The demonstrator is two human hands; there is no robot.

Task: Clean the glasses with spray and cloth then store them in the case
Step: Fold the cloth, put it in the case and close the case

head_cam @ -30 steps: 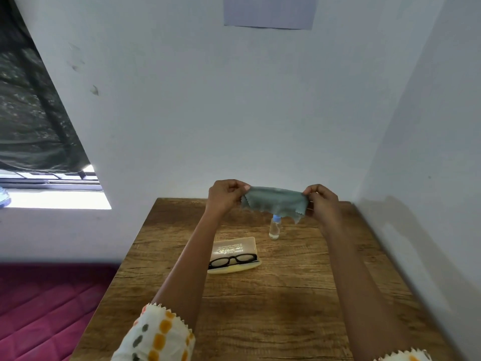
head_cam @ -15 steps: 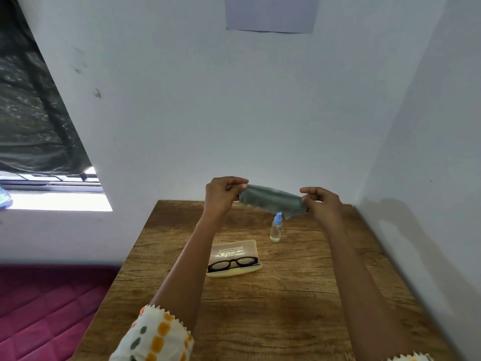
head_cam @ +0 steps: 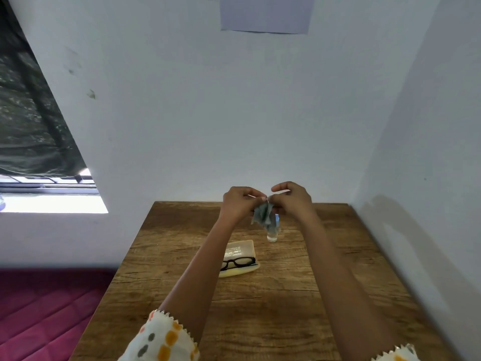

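The left hand (head_cam: 240,201) and right hand (head_cam: 291,199) pinch the bunched cloth (head_cam: 263,214) together, held up beyond the case (head_cam: 240,250), where the glasses (head_cam: 238,263) lie. The cloth is being readied. Next, one hand probably must let go to lift the glasses.

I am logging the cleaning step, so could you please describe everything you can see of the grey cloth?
The grey-green cloth is thin, soft fabric, gathered into a crumpled bunch that hangs in folds. The left hand and the right hand pinch its top, close together. It is held in the air above the wooden table, in front of the small spray bottle, partly hiding it.
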